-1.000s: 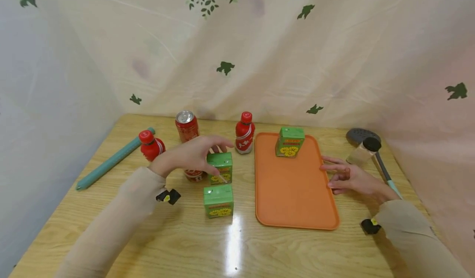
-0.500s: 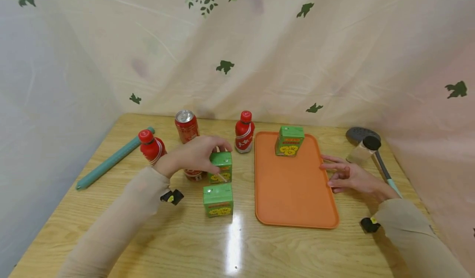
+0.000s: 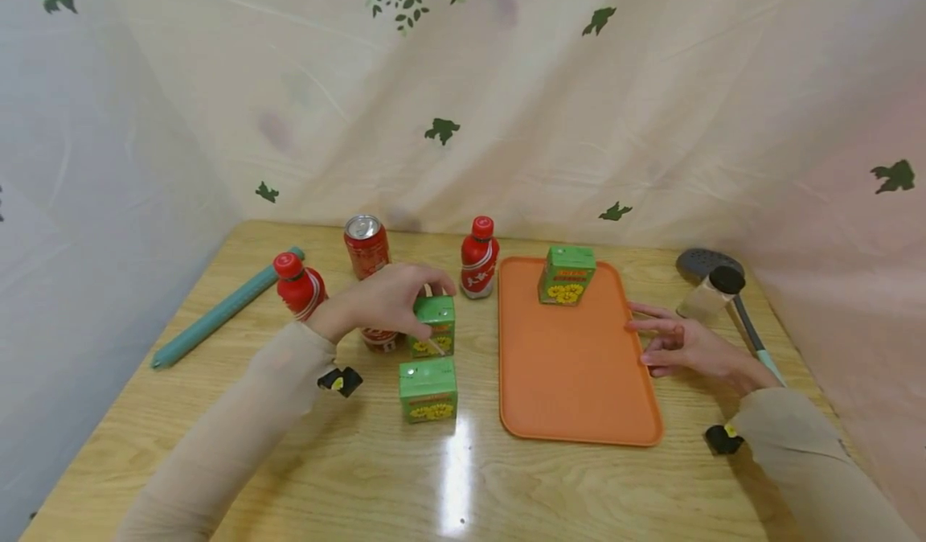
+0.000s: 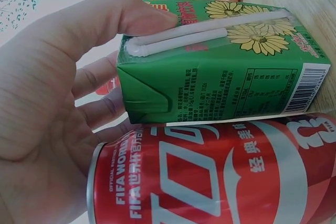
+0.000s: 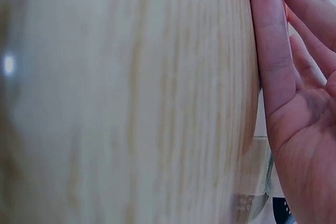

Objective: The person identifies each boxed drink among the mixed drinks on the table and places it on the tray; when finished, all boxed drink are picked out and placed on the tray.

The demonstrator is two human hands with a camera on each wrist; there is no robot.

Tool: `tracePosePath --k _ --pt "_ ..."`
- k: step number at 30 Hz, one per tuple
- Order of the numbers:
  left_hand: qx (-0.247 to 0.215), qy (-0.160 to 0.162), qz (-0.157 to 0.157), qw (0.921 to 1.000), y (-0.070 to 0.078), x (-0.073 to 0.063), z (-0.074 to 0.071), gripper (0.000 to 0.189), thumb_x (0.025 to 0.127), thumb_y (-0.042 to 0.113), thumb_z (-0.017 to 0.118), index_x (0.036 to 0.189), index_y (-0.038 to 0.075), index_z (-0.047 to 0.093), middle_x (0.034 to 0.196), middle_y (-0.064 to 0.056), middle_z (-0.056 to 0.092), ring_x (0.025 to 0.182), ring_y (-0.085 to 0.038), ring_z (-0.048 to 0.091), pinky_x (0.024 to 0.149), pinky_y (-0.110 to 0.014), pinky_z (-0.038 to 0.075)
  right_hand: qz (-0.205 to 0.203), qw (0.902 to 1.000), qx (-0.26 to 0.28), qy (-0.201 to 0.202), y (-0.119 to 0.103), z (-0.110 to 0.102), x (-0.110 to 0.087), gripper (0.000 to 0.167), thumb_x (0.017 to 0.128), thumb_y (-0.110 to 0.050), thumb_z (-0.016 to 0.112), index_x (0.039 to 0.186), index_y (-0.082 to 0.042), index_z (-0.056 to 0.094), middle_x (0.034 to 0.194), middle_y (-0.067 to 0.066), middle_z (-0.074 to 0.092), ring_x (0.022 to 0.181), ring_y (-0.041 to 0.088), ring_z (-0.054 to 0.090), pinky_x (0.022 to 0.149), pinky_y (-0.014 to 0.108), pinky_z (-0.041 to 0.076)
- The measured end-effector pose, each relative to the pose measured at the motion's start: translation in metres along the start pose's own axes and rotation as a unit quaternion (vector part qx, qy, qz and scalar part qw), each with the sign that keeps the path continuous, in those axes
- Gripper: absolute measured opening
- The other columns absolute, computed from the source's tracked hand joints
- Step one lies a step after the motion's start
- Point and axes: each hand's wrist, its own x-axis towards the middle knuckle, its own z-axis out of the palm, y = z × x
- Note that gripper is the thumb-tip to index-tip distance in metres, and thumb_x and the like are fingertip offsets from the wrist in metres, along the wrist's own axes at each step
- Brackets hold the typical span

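Observation:
My left hand (image 3: 391, 301) holds a green drink carton (image 3: 438, 311) from above. In the left wrist view its thumb presses the front of the carton (image 4: 210, 87), by the wrapped straw (image 4: 178, 40), and the other fingers reach round behind. A red cola can (image 4: 210, 177) stands right beside that carton, partly hidden under the hand in the head view. Just in front is a second green carton (image 3: 428, 393). My right hand (image 3: 683, 347) touches the right rim of the orange tray (image 3: 557, 373) with fairly straight fingers. A third carton (image 3: 567, 278) stands upright at the tray's back.
Behind the left hand are another red can (image 3: 366, 246) and a red bottle (image 3: 300, 289). One more red bottle (image 3: 478, 262) stands left of the tray. A teal rod (image 3: 227, 309) lies far left. Right of the tray are a black-capped jar (image 3: 712, 294) and a slotted utensil (image 3: 709, 262).
My left hand has shifted slightly right and its thumb has come further onto the carton. The carton stays in place. My right hand has kept its position at the tray.

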Motion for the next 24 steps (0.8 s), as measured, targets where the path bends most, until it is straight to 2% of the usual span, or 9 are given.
tracePosePath --k 10,18,21,24 --pt "-0.019 0.004 0.019 0.9996 -0.001 0.001 -0.001 0.05 0.071 0.01 0.084 0.119 0.006 0.068 0.1 0.0 0.069 0.088 -0.015 0.063 0.075 -0.031 0.054 -0.008 0.9999 0.0 -0.007 0.002 -0.003 0.001 0.065 0.096 0.008 0.063 0.152 0.01 0.032 0.155 -0.006 0.039 0.095 0.019 0.07 0.074 0.044 0.06" --pt "-0.08 0.01 0.002 0.9967 -0.006 -0.002 -0.002 0.052 0.073 0.01 0.082 0.123 0.008 0.068 0.108 0.003 0.07 0.091 -0.015 0.065 0.075 -0.03 0.056 -0.01 0.9999 0.002 -0.01 0.005 -0.003 0.002 0.064 0.096 0.008 0.062 0.151 0.014 0.03 0.156 -0.013 0.037 0.096 0.019 0.07 0.074 0.044 0.06" --pt "-0.113 0.01 0.003 0.9935 -0.005 -0.002 -0.006 0.052 0.075 0.007 0.082 0.125 0.007 0.068 0.112 0.001 0.07 0.094 -0.017 0.066 0.077 -0.033 0.057 -0.011 0.9999 0.004 -0.012 0.004 -0.004 0.001 0.064 0.096 0.009 0.062 0.15 0.015 0.03 0.157 -0.016 0.034 0.096 0.019 0.07 0.074 0.044 0.06" --pt "-0.138 0.015 0.004 0.9903 -0.001 0.001 -0.011 0.052 0.076 0.005 0.082 0.126 0.006 0.068 0.112 0.001 0.071 0.095 -0.019 0.065 0.078 -0.034 0.057 -0.012 0.9999 0.005 -0.01 0.004 -0.004 0.001 0.065 0.096 0.009 0.062 0.151 0.014 0.028 0.154 -0.014 0.041 0.096 0.019 0.07 0.074 0.044 0.06"
